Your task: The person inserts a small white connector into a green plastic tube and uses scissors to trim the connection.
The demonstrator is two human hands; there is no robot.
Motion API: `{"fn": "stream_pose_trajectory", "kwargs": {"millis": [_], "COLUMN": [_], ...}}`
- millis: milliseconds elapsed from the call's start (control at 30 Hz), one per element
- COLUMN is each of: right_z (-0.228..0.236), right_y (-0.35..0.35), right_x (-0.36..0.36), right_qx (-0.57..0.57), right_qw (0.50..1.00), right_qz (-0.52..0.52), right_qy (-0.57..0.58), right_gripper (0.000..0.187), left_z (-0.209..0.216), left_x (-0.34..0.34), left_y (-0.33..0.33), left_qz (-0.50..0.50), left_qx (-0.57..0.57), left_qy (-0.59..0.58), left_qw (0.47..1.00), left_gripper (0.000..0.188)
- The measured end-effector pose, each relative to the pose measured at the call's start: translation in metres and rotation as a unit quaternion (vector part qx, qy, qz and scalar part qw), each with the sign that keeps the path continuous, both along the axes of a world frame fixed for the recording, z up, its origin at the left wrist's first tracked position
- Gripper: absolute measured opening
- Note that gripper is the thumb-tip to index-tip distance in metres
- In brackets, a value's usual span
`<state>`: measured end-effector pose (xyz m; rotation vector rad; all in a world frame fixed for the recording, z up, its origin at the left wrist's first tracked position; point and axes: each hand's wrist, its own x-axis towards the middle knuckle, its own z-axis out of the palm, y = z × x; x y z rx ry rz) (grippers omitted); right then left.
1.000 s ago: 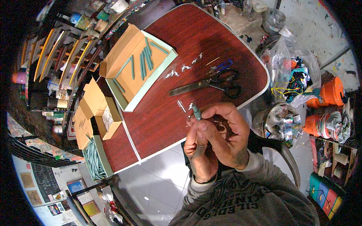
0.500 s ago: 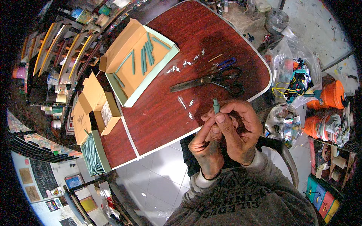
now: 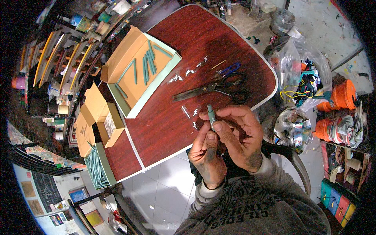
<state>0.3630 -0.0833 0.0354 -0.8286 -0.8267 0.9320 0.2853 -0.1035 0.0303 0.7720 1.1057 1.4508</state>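
Green tube [image 3: 211, 114]: held on the near side of the scissors [image 3: 213, 87], apart from them, with its narrower end pointing roughly toward their pivot. The right hand [image 3: 242, 139] pinches it, thumb against the lower part and forefinger curled close to the side. The left hand [image 3: 207, 158] has thumb and forefinger drawn nearly together just below the tube; whether these fingers grip its lower end cannot be told.

Handling: judged from this grip, keep the pinch light and level so that the wall is not crushed. Steady the lower end with one hand, let the other make small turns, and keep the narrower end uncovered for inspection.

Pose: both wrists are bent inward, thumbs uppermost, fingertips meeting at the tube; the forearms enter from the lower edge.

Surroundings, relative to the scissors:
- Near side: small white zigzag pieces [image 3: 195, 112] and a clear strip [image 3: 185, 112] on the desk [image 3: 156, 129].
- Far side: a thin wooden stick [image 3: 218, 64].
- Left: a shallow open box [image 3: 156, 87] containing green sticks [image 3: 146, 74].
- Farther left, toward the person: a small carton [image 3: 115, 135] and a narrow box [image 3: 110, 172] packed with similar sticks.
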Motion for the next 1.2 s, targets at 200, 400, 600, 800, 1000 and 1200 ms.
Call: {"fn": "stream_pose_trajectory", "kwargs": {"millis": [200, 400, 600, 800, 1000, 1200], "right_z": [0.001, -0.002, -0.004, 0.003, 0.014, 0.021], "right_y": [-0.006, -0.004, -0.008, -0.004, -0.004, 0.000], "right_x": [0.009, 0.010, 0.016, 0.015, 0.032, 0.036], "right_qx": [-0.057, -0.019, -0.032, -0.014, -0.006, 0.037], "right_qw": [0.998, 1.000, 0.999, 0.999, 0.983, 0.934], "right_qz": [0.030, 0.007, 0.021, 0.013, 0.034, -0.055], "right_qy": [-0.016, -0.018, -0.032, 0.038, -0.181, -0.350], "right_gripper": [0.024, 0.021, 0.020, 0.020, 0.016, 0.019], "left_z": [0.001, 0.000, -0.002, 0.002, 0.006, 0.009], "left_x": [0.001, 0.002, -0.001, 0.001, -0.005, -0.006], "left_y": [-0.001, -0.003, -0.004, -0.003, -0.002, -0.002], "left_qz": [-0.005, 0.007, 0.004, 0.005, 0.003, 0.015], "left_qx": [0.018, 0.044, 0.042, 0.042, 0.047, 0.051], "left_qy": [-0.007, 0.023, 0.069, 0.019, 0.035, 0.055], "left_qw": [1.000, 0.999, 0.997, 0.999, 0.998, 0.997], "left_gripper": [0.035, 0.036, 0.034, 0.034, 0.032, 0.030]}}
